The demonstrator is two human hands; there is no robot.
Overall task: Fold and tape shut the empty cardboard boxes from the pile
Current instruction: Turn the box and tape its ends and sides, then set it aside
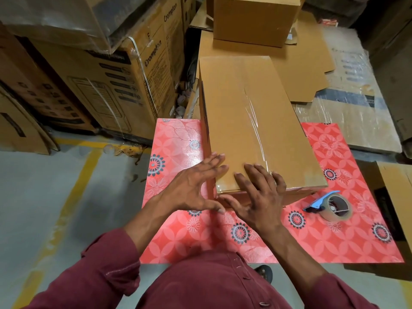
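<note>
On the red table cover with flower patterns point(178, 139) stands a long brown cardboard box point(256, 121), closed, with its long side going away from the person. A strip of clear tape point(254, 121) runs along the middle seam of the box top and shines in the light. Both hands are at the near end of the box. The left hand point(196, 186) is spread wide at the near left corner; its fingers lie straight on the top and its thumb reaches down to the near face, so it holds nothing. The right hand point(258, 197) lies flat with the fingers spread over the near edge, pressing on the box where the tape comes down, and it grips nothing too. Just beside the box, to the right on the cover, lies a blue tape dispenser with a roll of clear tape point(330, 205). Behind the box a smaller brown cardboard box point(252, 18) stands on flat sheets of cardboard point(312, 70). At the left, big printed cartons point(124, 81) are stacked on the grey floor.
</note>
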